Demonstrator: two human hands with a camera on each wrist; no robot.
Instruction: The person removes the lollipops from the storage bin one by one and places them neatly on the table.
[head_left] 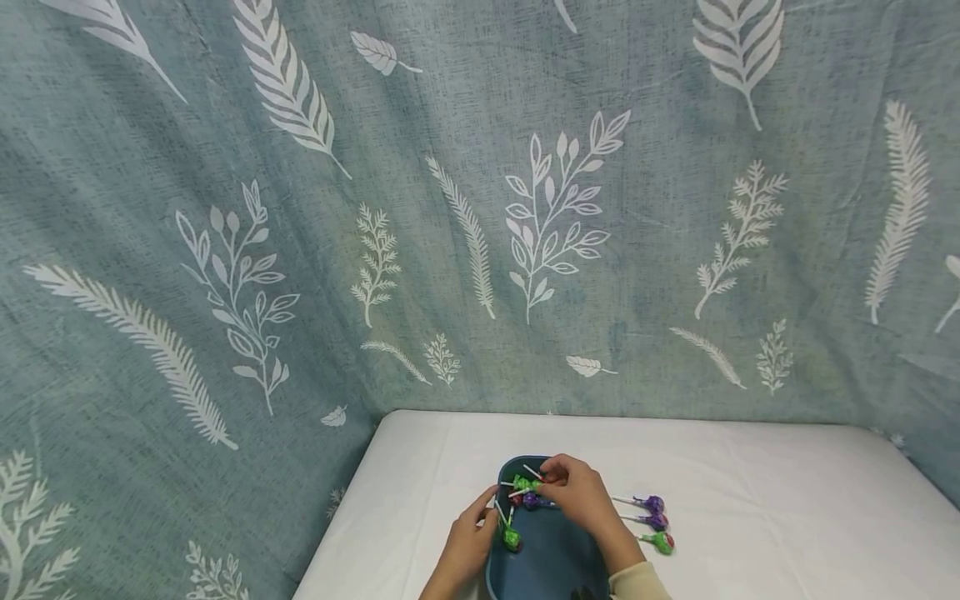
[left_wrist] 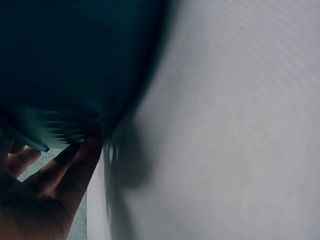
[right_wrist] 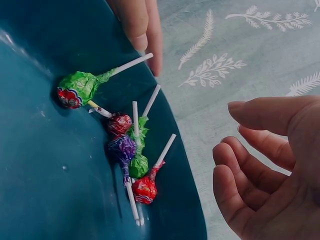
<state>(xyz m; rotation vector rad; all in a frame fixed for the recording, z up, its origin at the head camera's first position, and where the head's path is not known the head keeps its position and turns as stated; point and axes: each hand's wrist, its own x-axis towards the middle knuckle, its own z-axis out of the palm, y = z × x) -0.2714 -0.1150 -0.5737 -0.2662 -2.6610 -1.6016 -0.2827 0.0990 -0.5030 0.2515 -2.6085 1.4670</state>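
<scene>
A dark blue plastic tub stands on the white table. My left hand grips its left rim, thumb at the edge and fingers along the outer wall. Over the far end of the tub is my right hand; in the right wrist view its fingers are loosely bent and hold nothing. Inside lie a large green lollipop near the left hand, a dark red lollipop, a purple lollipop, a second green lollipop and a bright red lollipop, the last four clustered along the wall.
Right of the tub, two purple lollipops and a green-wrapped lollipop lie in a column on the white tabletop. A grey-green curtain with white leaf prints hangs behind and to the left.
</scene>
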